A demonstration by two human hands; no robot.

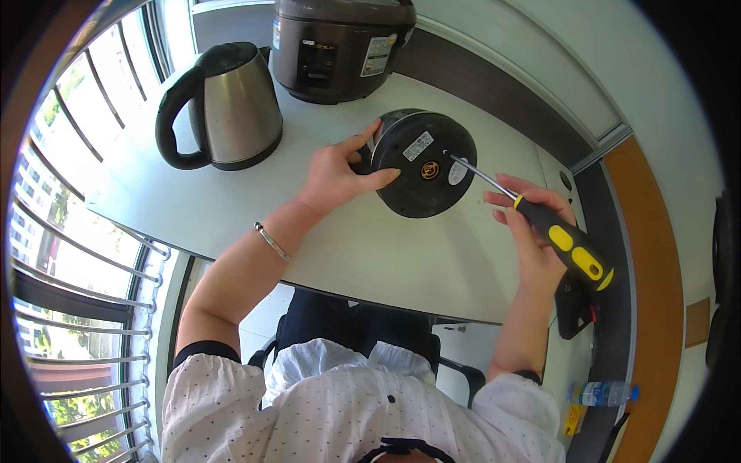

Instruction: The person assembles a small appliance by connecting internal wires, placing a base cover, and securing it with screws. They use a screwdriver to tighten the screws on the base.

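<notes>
— Two kettles on that white table, am I seeing right?

— Yes. One kettle is tipped on its side with its round black underside facing up toward the person. The left hand holds it steady — thumb pressed on the rim of the base, fingers curled round the far side of the body.

— And the other hand?

— The right hand is closed around a screwdriver with a yellow and black handle. The handle runs back past the wrist; the metal shaft reaches forward and to the left of that hand, and its tip sits on the black base, just right of the brass-coloured fitting in the centre.

— So the tipped kettle lies between the hands?

— Directly against the left palm, and just ahead-left of the right knuckles. Two pale stickers show on the base as well, one either side of the fitting.

— What about the second one?

— The steel kettle with the black handle stands upright, well beyond the left hand and off to its left. A dark rice cooker stands farther off still, straight ahead of the left fingers. A silver bracelet rides on the left forearm, behind the wrist.
</notes>
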